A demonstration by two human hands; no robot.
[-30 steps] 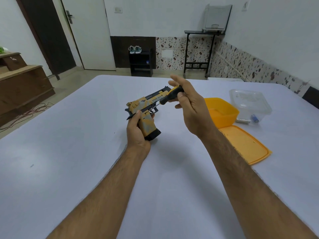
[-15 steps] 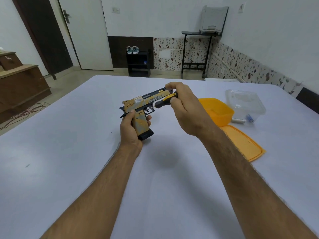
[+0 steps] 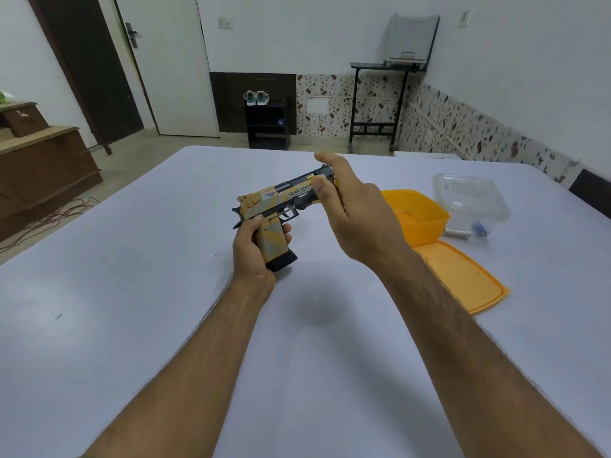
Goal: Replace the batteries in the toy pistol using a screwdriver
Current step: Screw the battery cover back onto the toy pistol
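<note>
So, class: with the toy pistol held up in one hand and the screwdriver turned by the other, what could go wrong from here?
1. The left hand holds the toy pistol in the air above the table, unsupported, so the screwdriver tip may slip off the screw.
2. A loosened screw could drop and roll away on the table.
3. The right hand pinches the handle with only some fingers, the forefinger lifted, so its grip may falter.

We look from a single head-worn wide-angle camera, forward and down along both forearms, close over the white table, toward the room's far wall.
</note>
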